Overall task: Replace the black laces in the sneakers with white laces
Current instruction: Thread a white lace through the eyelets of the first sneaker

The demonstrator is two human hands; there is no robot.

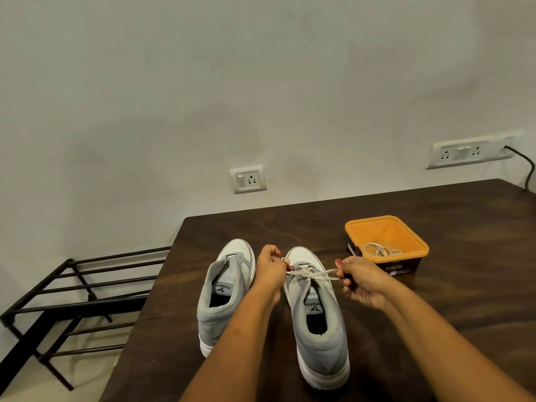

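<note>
Two grey-and-white sneakers stand on the dark wooden table, toes pointing away from me. The left sneaker shows no lace. The right sneaker has a white lace crossed through its front eyelets. My left hand pinches one end of that lace at the shoe's left side. My right hand pinches the other end at the right side, and the lace runs taut between them. A dark thing shows under my right hand's fingers; I cannot tell what it is.
An orange-rimmed box at the back right of the table holds another coiled white lace. A black metal rack stands on the floor to the left. Wall sockets sit behind the table.
</note>
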